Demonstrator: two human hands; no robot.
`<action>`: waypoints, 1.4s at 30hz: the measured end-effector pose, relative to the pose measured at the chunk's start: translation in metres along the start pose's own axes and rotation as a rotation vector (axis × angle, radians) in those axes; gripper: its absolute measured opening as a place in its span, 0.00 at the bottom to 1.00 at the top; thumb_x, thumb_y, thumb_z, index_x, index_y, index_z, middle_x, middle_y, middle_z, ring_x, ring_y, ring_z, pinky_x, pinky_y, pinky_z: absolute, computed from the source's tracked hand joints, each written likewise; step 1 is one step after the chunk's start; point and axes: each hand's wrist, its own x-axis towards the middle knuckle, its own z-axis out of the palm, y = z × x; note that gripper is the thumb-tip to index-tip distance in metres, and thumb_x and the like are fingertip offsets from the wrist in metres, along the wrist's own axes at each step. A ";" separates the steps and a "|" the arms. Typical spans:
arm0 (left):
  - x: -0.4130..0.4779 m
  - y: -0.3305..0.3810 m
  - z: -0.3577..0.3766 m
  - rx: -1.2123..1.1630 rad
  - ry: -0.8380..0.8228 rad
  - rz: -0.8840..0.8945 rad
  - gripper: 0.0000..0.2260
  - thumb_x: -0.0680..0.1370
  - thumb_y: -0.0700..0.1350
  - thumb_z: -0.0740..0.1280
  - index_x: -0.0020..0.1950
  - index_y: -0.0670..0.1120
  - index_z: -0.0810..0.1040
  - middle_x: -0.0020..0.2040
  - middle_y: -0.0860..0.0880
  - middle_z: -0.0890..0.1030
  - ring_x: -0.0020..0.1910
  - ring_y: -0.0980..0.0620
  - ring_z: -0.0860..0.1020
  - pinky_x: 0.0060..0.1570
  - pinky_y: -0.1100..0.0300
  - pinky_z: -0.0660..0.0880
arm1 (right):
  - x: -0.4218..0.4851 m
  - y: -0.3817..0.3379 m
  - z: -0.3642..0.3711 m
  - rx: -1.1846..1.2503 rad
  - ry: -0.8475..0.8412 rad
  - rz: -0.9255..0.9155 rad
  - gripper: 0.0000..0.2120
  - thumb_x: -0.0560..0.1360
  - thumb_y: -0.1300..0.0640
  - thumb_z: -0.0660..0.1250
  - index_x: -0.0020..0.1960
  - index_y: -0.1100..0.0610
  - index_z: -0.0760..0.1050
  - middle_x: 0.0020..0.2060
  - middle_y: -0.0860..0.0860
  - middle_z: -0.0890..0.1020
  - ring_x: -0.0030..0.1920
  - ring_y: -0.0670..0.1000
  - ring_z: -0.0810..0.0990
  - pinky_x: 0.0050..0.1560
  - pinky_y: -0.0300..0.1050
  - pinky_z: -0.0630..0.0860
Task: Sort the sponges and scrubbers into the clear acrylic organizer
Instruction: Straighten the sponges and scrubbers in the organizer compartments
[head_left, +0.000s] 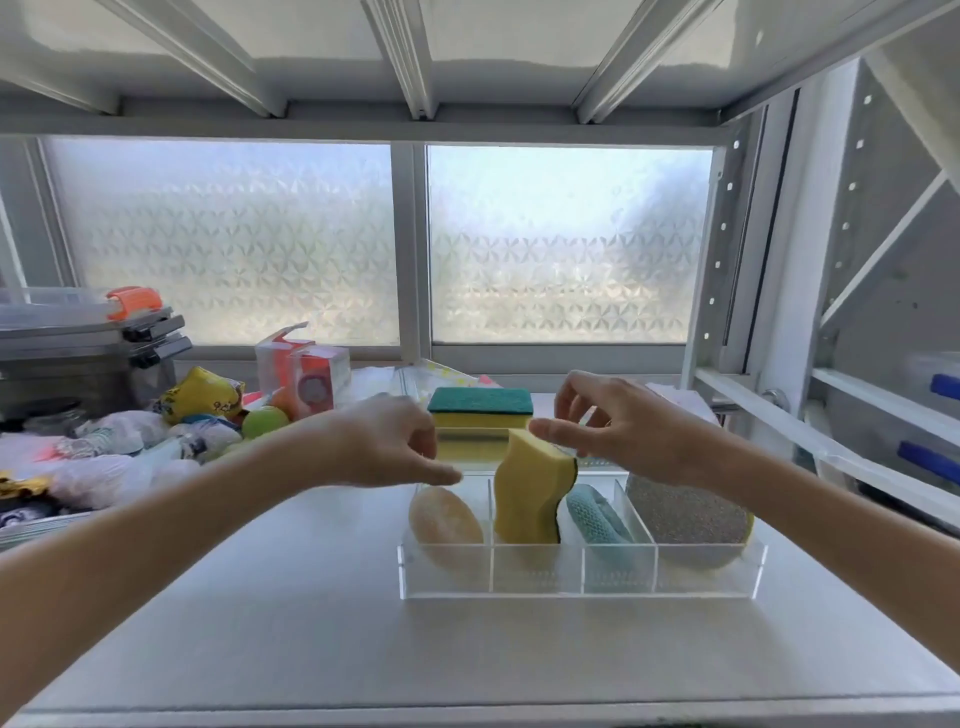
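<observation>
Head view, hidden: we cannot see the left hand (387, 441) fingertips; grip cannot be told.
Right hand (618, 431): fingers spread, thumb touching wavy sponge (530, 493) top.
Organizer (582, 577): clear acrylic, four compartments, on shelf (285, 597).
Contents, left to right: tan oval pad (444, 525); upright wavy sponge; teal scrubber (597, 519); glittery round scrubber (685, 514).
Behind: green-topped sponge (480, 408), partly blocked.

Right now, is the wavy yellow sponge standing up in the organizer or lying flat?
Standing up. The wavy yellow sponge stands on end in the second compartment from the left of the clear organizer, its top well above the rim.
</observation>
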 end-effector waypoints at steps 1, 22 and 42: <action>-0.001 -0.002 0.009 0.016 -0.050 -0.048 0.22 0.71 0.61 0.69 0.54 0.45 0.81 0.50 0.49 0.81 0.50 0.50 0.79 0.52 0.54 0.78 | 0.000 -0.005 0.007 -0.072 -0.021 0.020 0.24 0.68 0.34 0.66 0.48 0.54 0.72 0.44 0.48 0.80 0.44 0.49 0.80 0.43 0.45 0.76; 0.009 -0.010 0.038 -0.376 0.021 -0.061 0.19 0.72 0.49 0.73 0.60 0.44 0.76 0.47 0.47 0.77 0.41 0.53 0.75 0.41 0.62 0.73 | 0.018 0.005 0.017 -0.012 -0.117 0.045 0.19 0.69 0.53 0.75 0.54 0.58 0.72 0.48 0.55 0.81 0.40 0.52 0.83 0.36 0.39 0.81; 0.008 -0.015 0.044 -0.294 -0.034 -0.095 0.21 0.75 0.55 0.68 0.63 0.42 0.77 0.51 0.45 0.79 0.37 0.54 0.75 0.33 0.64 0.70 | -0.018 0.026 -0.014 -0.115 -0.482 0.155 0.27 0.65 0.45 0.76 0.63 0.47 0.77 0.56 0.42 0.81 0.53 0.44 0.79 0.57 0.41 0.75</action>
